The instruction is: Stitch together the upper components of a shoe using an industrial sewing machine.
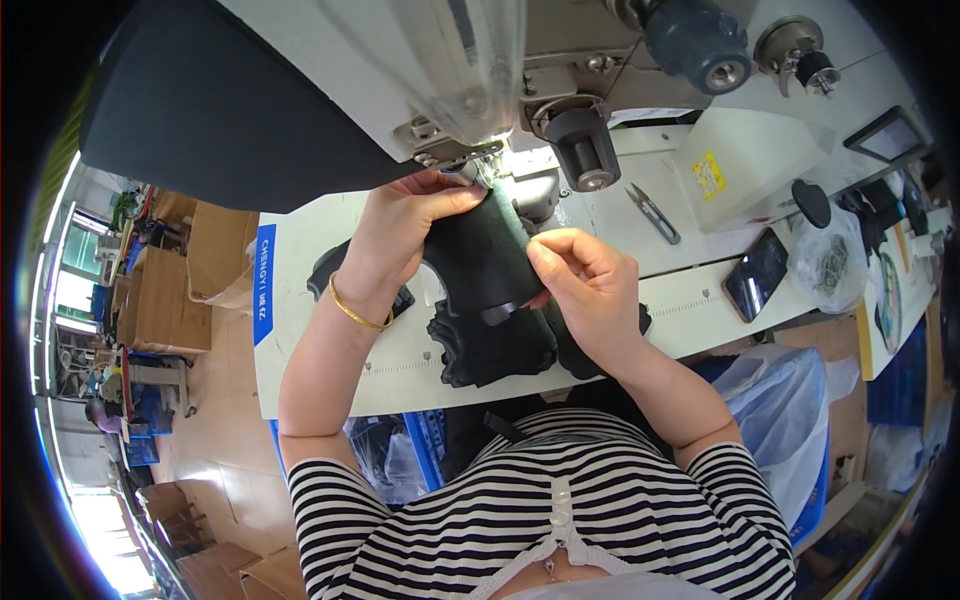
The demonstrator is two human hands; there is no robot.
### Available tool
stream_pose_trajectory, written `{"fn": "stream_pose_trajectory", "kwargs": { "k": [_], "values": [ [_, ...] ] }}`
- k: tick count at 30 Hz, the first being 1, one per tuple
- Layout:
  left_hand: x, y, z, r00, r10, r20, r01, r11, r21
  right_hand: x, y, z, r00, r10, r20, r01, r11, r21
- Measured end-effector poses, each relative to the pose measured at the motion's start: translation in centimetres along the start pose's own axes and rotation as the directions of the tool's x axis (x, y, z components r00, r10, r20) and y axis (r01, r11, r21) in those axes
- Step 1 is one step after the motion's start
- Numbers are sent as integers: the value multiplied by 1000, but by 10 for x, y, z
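Note:
A piece of black fabric [478, 255] lies under the lit needle area of a sewing machine [490, 165]. My left hand [415, 212] is closed on its far left edge, thumb on top, close beside the presser foot. Along the right edge of the same piece, my right hand [588, 278] pinches the fabric between thumb and fingers. More black fabric pieces [490, 350] with wavy edges lie in a stack on the table just nearer to me, partly covered by the held piece. Another dark piece [328, 268] shows behind my left wrist.
Thread snips [655, 215] and a phone [755, 275] lie on the white table [310, 370] to the right. Beyond the phone sits a clear plastic bag [835, 255]. Blue crates [425, 445] with plastic bags stand below the table edge. Cardboard boxes [170, 300] are on the left.

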State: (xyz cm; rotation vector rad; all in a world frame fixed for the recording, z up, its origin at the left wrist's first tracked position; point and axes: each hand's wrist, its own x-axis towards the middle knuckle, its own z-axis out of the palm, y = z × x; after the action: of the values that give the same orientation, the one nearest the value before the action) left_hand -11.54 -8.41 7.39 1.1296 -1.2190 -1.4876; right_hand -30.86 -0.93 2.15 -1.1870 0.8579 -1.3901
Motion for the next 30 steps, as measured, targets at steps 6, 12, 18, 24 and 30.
{"fn": "stream_pose_trajectory", "kwargs": {
  "k": [6,12,18,24,30],
  "values": [
    [3,1,1,1000,-23,-1,23,1000,-1,0,-4,-1,1000,-4,-16,4,999,-36],
    [8,5,-4,1000,21,10,-20,999,-25,5,1,2,1000,-6,-11,6,1000,-24],
    [4,4,-3,995,55,82,-61,995,73,-7,-3,-1,1000,9,6,-9,1000,-14],
    [6,3,-14,992,12,124,-38,977,208,-13,-8,-7,987,119,108,-111,991,-80],
    [8,-3,-16,987,24,161,-39,995,96,-13,-5,-6,990,85,113,-79,995,-57]
  ]
}}
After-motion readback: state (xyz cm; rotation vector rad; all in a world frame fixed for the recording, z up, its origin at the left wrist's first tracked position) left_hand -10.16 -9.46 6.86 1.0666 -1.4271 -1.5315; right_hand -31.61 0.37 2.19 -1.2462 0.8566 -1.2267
